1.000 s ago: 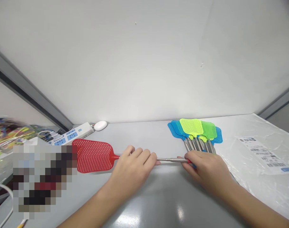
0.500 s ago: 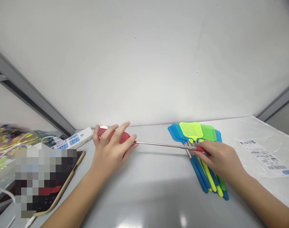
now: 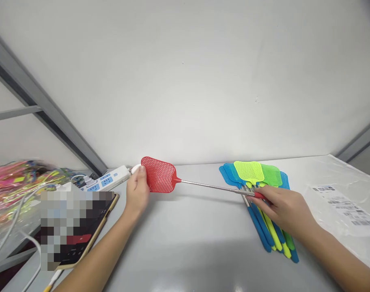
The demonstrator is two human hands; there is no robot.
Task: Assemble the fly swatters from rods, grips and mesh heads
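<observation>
A red fly swatter [image 3: 159, 177] with a long metal rod is stretched between my two hands above the table. My left hand [image 3: 136, 190] pinches the far edge of its perforated head. Around the red grip at the other end my right hand [image 3: 280, 202] is closed, hiding most of that grip. Beneath and beside my right hand lies a fanned pile of blue, yellow and green fly swatters [image 3: 248, 171], heads toward the wall and handles toward me.
On the left are a white power strip [image 3: 112, 179], a phone or tablet [image 3: 102, 221] partly blurred out, white cables and a clear bag of colourful items [image 3: 23, 182]. A plastic mailer with a printed label [image 3: 346, 205] lies on the right. A pale wall [image 3: 185, 101] rises behind.
My left hand has moved from covering the red swatter's head to gripping its outer edge, so the head now shows. My right hand keeps its hold. The view has shifted slightly.
</observation>
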